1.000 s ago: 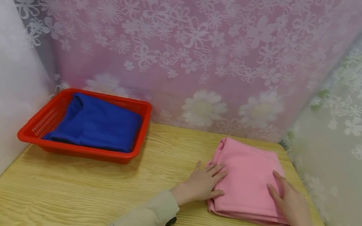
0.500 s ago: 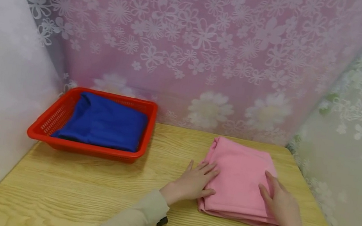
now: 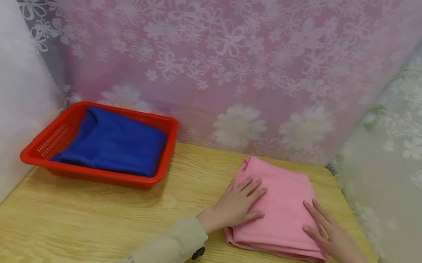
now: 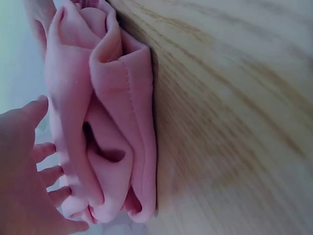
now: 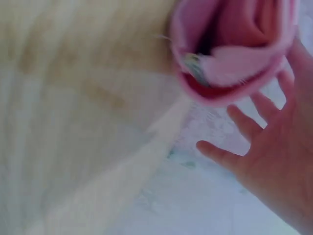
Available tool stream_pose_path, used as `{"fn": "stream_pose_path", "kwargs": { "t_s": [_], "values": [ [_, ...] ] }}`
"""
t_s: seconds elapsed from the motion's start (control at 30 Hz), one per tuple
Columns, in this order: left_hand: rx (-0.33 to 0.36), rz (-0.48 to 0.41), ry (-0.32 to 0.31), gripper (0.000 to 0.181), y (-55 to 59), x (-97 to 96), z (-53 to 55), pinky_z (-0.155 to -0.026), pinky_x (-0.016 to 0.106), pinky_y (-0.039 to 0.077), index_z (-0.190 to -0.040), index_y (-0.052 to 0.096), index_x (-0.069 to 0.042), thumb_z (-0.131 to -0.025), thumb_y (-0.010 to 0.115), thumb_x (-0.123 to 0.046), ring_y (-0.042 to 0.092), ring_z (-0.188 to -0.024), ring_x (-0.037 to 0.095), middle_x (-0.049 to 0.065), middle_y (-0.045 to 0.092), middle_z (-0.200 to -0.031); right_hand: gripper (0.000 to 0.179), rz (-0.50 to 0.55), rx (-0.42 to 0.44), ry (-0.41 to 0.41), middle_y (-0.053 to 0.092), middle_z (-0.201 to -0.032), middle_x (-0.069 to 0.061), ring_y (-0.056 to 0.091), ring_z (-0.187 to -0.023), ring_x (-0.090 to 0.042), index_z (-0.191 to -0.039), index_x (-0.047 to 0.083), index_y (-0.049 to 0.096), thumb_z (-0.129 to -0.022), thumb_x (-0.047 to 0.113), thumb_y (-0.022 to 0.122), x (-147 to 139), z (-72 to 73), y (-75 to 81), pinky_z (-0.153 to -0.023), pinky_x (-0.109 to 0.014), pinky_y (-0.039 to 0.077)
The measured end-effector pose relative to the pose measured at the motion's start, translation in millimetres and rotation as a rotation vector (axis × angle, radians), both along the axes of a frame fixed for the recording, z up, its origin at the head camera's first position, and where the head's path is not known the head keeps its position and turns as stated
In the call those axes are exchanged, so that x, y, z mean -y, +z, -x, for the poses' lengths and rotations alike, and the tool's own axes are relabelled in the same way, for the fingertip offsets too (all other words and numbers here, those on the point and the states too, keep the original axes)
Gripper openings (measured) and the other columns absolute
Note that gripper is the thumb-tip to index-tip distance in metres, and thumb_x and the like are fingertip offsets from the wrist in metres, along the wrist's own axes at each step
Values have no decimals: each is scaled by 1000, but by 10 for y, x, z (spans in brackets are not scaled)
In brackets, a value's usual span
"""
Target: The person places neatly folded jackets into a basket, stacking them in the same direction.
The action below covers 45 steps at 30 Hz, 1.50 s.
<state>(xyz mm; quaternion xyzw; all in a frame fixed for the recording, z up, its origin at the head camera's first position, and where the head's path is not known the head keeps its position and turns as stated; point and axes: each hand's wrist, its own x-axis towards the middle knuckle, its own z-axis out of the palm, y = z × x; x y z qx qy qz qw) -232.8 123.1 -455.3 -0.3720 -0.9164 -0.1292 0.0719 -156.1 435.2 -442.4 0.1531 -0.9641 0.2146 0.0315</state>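
A pink cloth (image 3: 279, 211), folded into a thick rectangle, lies on the right part of the wooden table. My left hand (image 3: 234, 204) rests on its left side with the fingers spread over the top. At its right edge is my right hand (image 3: 333, 236), fingers extended, the tips at the top surface. The left wrist view shows the layered side folds of the pink cloth (image 4: 107, 122) and the left fingers on its upper face. In the right wrist view the rolled edge of the cloth (image 5: 239, 68) shows a small pale tag, beside the spread right hand (image 5: 274, 127).
A red plastic basket (image 3: 94, 172) with slotted sides stands at the back left of the table (image 3: 97, 219). Inside it lies a folded blue cloth (image 3: 119, 144). Flower-patterned curtains (image 3: 226, 60) enclose the back and sides.
The pink cloth has shifted left on the table. My left hand now reaches further over its top, and my right hand has slid outward to its right edge.
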Motion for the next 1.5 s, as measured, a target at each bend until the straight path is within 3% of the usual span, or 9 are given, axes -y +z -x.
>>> {"fn": "stream_pose_path", "kwargs": {
  "t_s": [0.13,0.27,0.57,0.8,1.0,1.5],
  "values": [
    [16,27,18,70,-30,-14,6,-120,62,20,-161,31,-28,-101,43,-63,22,-154,26,1,24,-168,72,-20,-3,15,19,-167,-20,50,-122,-61,-163,26,25,-102,32,62,41,39,-80,-84,-71,47],
    [12,35,39,71,-21,8,-2,-119,63,21,-160,32,-27,-100,45,-64,23,-154,25,0,26,-167,72,-68,-63,12,24,-165,-21,57,-114,-60,-162,26,29,-100,33,65,113,41,-83,-83,-72,47],
    [52,27,58,71,-4,128,-63,-120,63,17,-161,31,-27,-101,45,-63,20,-155,25,1,24,-167,71,-177,-128,-4,32,-161,-22,61,-115,-52,-160,28,33,-98,38,66,297,0,-61,-98,-79,32],
    [42,29,82,72,-50,306,-70,-120,65,17,-161,30,-27,-101,43,-63,18,-155,26,1,22,-168,71,-178,-133,-15,34,-161,-20,40,-139,-51,-159,31,34,-97,41,67,529,-4,-47,-98,-81,29],
    [20,36,92,71,-75,476,-101,-118,66,19,-162,28,-27,-102,42,-62,18,-155,28,5,22,-168,69,-182,-157,11,37,-158,-23,40,-138,-51,-158,28,38,-97,41,67,717,-1,-44,-99,-79,32],
    [44,-5,113,69,-53,915,-203,-116,71,19,-161,30,-28,-102,45,-59,19,-155,29,6,24,-168,66,-207,-224,39,42,-155,-24,50,-131,-51,-155,22,45,-96,42,68,1138,26,-59,-99,-70,42]
  ]
}}
